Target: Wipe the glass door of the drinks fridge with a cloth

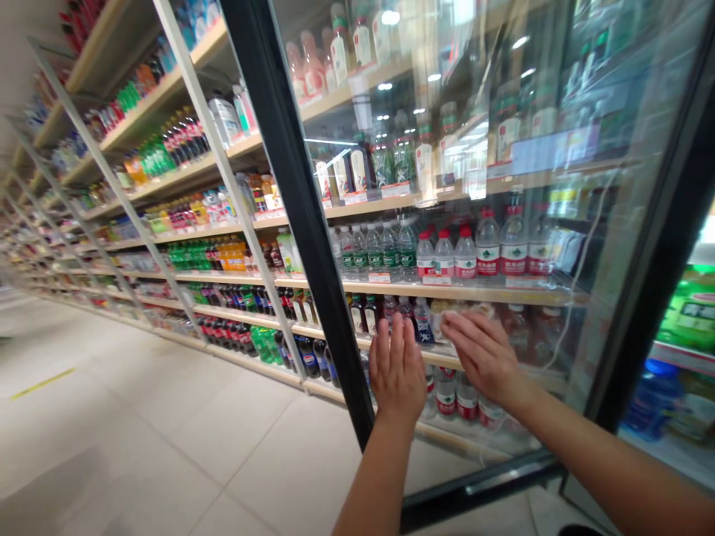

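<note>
Here, the glass door (474,186), probably heavy, stiff and slick, stands before the left hand (398,368), laid flat; grip it by the black frame (299,186) just left of that hand. The right hand (483,353) has fingers together, underside hidden: whether it pinches anything, I cannot tell. Bottles (514,249) above it look smeared.

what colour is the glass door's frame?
The door frame is black; best seen in the head view.
</note>
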Tool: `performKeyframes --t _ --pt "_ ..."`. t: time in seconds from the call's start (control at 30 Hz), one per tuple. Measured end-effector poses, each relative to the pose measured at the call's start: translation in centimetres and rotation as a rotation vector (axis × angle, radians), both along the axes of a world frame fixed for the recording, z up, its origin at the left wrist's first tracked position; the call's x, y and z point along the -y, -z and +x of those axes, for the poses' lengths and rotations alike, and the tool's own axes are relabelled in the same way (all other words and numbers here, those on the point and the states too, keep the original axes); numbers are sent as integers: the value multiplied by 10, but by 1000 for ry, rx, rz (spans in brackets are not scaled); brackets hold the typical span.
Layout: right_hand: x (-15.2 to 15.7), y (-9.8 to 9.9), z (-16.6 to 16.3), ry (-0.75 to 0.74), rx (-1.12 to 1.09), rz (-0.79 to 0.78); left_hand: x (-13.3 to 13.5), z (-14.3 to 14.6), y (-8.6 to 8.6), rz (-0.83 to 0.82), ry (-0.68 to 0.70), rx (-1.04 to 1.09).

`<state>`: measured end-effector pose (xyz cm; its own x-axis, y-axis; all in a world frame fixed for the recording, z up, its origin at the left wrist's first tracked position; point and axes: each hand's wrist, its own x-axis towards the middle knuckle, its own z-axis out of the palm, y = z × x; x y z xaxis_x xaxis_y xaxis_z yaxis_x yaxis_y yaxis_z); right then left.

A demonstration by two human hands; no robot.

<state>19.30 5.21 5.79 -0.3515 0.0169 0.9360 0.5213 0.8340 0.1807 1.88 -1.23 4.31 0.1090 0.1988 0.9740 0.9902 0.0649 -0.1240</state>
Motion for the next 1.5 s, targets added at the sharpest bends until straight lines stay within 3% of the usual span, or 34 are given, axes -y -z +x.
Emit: performKeyframes --t 0.1,0.17,0.3,0.37,0.57,0.63,0.77,0.83,0.93,1.0,1.17,1.23,1.4,1.5 --pt "-6 -17 1 30 -223 22 -2 1 6 8 -55 37" --pt "-7 -13 -2 42 -272 23 -5 1 9 3 -71 24" --pt "2 27 -8 1 18 26 -11 -2 11 4 -82 2" --pt "3 33 -7 -4 140 31 -11 -3 10 9 -82 2" --pt "-7 -18 -3 61 -264 33 -10 -2 10 22 -96 -11" --pt "-4 -15 -7 58 -277 16 -10 -1 11 22 -110 -8" --pt "7 7 -14 -16 24 -12 -11 -1 11 29 -120 -11" --pt "7 -1 -14 -20 28 -7 -12 -1 12 33 -130 -6" --pt "1 -29 -13 18 -228 12 -12 -1 13 29 -134 8" --pt "-1 -38 -14 38 -327 23 -12 -1 14 24 -117 8" --pt "6 -18 -20 -28 -71 4 -12 -2 15 22 -93 8" --pt "6 -24 -18 -33 -62 7 -12 -1 14 25 -103 4" --pt "1 -59 -22 25 -348 17 -12 -1 13 42 -132 2" --pt "6 -52 -29 -4 -154 14 -12 -1 14 50 -128 1"
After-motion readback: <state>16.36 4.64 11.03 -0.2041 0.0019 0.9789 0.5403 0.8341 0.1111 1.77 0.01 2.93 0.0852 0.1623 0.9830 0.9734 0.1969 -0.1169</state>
